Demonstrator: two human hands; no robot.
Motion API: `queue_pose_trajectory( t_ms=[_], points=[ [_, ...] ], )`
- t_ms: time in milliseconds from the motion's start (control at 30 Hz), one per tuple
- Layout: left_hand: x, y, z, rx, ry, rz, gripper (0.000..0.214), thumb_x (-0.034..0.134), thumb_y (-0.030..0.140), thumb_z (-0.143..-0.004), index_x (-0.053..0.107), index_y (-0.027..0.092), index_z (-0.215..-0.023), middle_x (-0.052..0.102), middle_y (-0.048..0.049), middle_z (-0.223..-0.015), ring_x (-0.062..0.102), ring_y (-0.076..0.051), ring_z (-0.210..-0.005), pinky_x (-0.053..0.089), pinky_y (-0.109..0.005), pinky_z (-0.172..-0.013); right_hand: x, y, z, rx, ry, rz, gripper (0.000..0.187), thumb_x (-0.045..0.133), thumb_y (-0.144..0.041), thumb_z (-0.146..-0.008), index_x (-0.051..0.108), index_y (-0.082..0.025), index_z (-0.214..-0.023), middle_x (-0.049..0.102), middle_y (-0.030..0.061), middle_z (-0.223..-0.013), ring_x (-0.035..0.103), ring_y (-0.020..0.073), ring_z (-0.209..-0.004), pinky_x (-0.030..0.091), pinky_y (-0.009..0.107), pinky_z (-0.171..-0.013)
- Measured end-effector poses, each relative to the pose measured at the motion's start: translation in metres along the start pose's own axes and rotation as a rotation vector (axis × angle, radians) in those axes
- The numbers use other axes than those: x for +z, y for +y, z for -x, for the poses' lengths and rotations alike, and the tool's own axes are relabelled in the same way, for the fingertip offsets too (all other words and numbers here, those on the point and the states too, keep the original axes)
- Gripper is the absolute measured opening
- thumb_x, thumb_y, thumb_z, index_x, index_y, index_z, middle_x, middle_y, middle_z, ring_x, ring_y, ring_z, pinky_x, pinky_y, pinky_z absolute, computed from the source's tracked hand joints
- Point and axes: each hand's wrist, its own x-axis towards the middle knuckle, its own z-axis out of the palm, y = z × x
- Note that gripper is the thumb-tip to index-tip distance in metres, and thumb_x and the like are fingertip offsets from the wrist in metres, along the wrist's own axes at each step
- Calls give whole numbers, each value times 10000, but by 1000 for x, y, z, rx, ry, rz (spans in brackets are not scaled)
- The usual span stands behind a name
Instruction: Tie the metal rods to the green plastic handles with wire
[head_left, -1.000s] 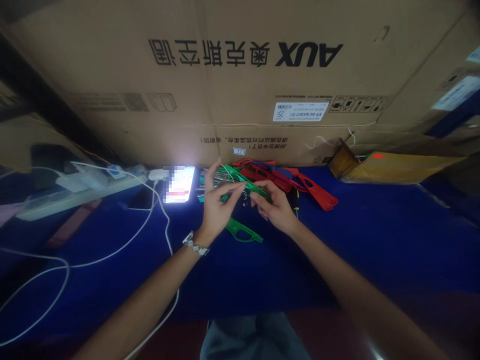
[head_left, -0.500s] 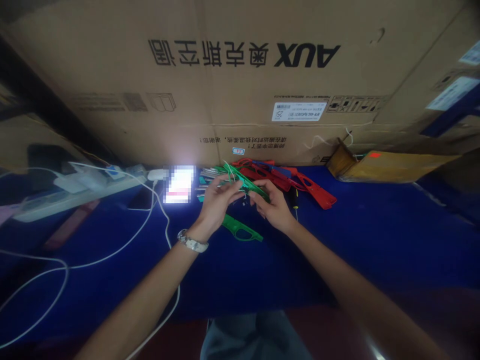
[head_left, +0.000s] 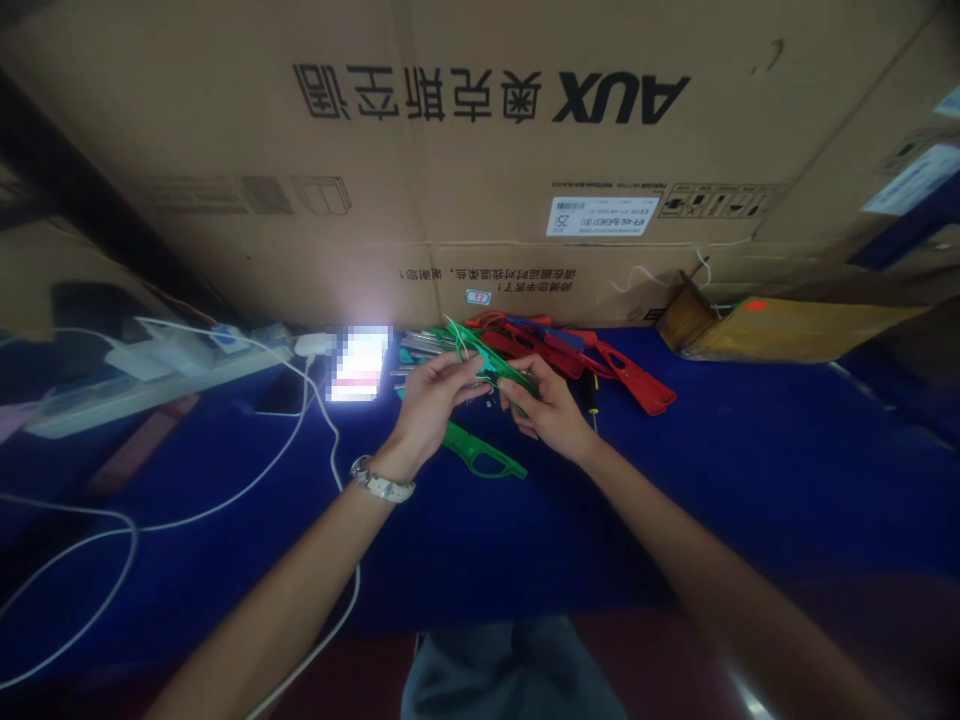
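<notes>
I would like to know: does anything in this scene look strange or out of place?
Yes: the AUX printing on the large cardboard box, behind the blue table, reads upside down, so the box seems inverted.

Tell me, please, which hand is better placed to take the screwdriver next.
Probably the right hand: though it holds a green piece, the screwdriver lies just beside it; the left hand is farther away.

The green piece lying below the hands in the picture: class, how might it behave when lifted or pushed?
The green piece looks like thin plastic, so it is probably light and fairly stiff. It appears to lie flat on the blue table, so a push would likely slide it, not roll it. Where it narrows, it might flex slightly.
</notes>
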Motion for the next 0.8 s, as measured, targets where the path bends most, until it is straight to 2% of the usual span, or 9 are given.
queue_pose_trajectory(
  t_ms=[300,567,800],
  points=[
    [0,4,2,-20,-10,6,260,920,302,-602,736,156,-715,681,14,-790,669,-115,-750,628,-304,-797,0,2,-1,9,14,-43,405,737,-495,-831,460,-229,-958,567,-110,-614,338,14,-338,292,138,-299],
    [-10,8,-3,-92,-99,-59,279,928,304,-591,774,144,-760,719,-11,-827,685,-133,-823,621,-282,-817,0,1,0,-5,20,-51,382,757,-465,-821,480,-223,-923,607,-92,-604,347,20,-324,320,147,-290],
    [-9,7,-3,-69,-75,-86,259,914,293,-614,760,138,-753,709,-9,-810,685,-126,-799,625,-265,-796,-1,2,0,-1,3,-81,358,754,-439,-831,489,-220,-932,620,-79,-638,374,27,-353,335,156,-311]
  ],
)
